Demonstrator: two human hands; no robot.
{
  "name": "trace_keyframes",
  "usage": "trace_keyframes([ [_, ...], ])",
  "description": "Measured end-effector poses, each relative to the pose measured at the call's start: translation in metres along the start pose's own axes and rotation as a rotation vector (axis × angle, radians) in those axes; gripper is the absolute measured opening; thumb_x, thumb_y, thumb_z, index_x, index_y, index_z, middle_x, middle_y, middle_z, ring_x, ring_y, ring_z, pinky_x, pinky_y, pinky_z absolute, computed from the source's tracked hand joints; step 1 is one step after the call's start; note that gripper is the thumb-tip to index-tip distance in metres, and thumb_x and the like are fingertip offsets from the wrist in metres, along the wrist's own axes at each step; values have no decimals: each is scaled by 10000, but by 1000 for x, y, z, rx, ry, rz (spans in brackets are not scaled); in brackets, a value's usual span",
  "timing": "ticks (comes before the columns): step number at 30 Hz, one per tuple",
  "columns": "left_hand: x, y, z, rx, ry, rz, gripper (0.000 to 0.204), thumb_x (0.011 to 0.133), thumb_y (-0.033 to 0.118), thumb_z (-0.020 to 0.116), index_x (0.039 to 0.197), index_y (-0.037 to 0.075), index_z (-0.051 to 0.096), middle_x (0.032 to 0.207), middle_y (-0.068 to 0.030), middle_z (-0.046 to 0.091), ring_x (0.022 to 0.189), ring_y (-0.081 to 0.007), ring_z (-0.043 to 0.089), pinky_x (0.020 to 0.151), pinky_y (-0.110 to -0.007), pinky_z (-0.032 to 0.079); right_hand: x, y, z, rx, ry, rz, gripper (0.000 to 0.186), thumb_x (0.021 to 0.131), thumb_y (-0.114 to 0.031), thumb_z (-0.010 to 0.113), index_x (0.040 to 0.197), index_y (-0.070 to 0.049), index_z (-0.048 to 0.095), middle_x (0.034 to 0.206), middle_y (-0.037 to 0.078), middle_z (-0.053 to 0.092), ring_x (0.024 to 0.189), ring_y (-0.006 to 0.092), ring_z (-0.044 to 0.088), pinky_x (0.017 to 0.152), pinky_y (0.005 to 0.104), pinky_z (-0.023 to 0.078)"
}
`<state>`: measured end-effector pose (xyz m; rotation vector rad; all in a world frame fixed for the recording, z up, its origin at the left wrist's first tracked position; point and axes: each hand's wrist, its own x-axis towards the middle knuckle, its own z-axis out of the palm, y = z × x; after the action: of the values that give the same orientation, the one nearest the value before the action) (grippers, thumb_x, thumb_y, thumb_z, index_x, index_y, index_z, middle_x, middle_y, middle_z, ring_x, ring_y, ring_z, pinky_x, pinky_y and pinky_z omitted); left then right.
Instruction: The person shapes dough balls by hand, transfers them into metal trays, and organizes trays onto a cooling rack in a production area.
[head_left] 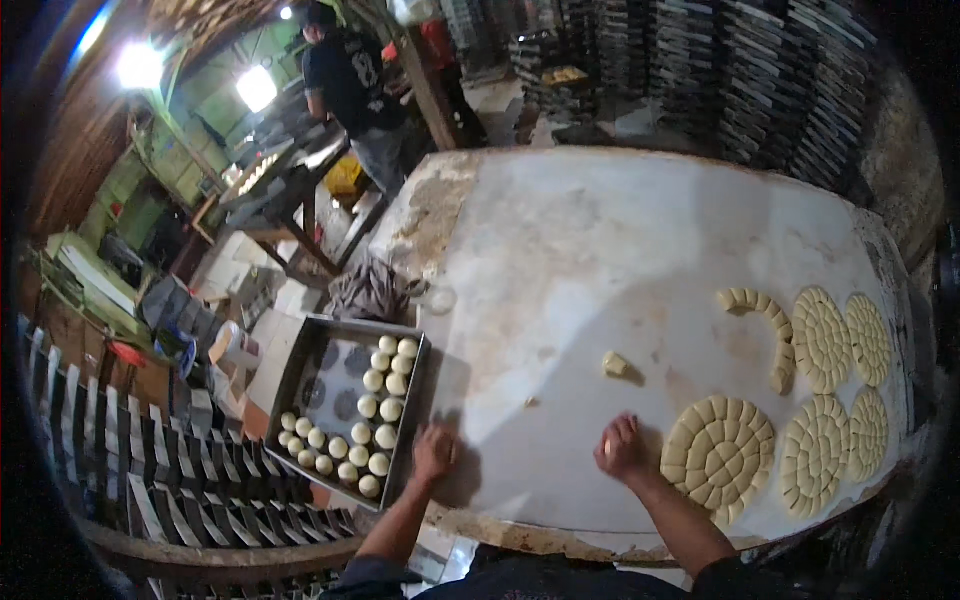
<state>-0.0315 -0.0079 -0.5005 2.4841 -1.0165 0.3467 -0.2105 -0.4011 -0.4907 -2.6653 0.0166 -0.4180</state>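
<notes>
My left hand [437, 452] is closed, its fingers curled down at the table beside the right wall of a metal tray [421, 372]. Rounded pale dough balls [387, 437] line the tray's right and front sides. My right hand [620, 447] is also closed, low over the table, just left of a round of cut dough pieces [718, 455]. Whatever either hand holds is hidden under the fingers. A loose lump of dough [615, 364] lies beyond my right hand. Between the hands and farther off sits a small dough scrap [531, 402].
More cut dough rounds [822, 340] and a curved row of pieces [765, 305] lie along the right of the pale table [560, 230]. A dark cloth [370, 292] rests behind the tray. Stacked trays [740, 80] stand at the back; a person [350, 85] stands far left.
</notes>
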Motion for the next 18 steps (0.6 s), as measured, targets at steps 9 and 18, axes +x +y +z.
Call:
trace_keyframes([
  [9, 20, 73, 28, -583, -89, -26, 414, 827, 11, 604, 1238, 57, 610, 1223, -155, 610, 1192, -356, 550, 1021, -420, 475, 9, -102, 33, 113, 108, 35, 37, 858, -45, 580, 878, -21, 561, 961, 158, 593, 964, 385, 581, 976, 573, 436],
  [18, -13, -59, -171, -631, -49, -382, 424, 871, 51, 694, 1276, 46, 569, 1202, -199, 584, 1053, -331, 609, 914, -409, 498, 93, -147, -9, 478, -374, 905, 189, 928, -127, 597, 1034, 19, 655, 1010, 164, 683, 922, 315, 671, 820, 425, 544],
])
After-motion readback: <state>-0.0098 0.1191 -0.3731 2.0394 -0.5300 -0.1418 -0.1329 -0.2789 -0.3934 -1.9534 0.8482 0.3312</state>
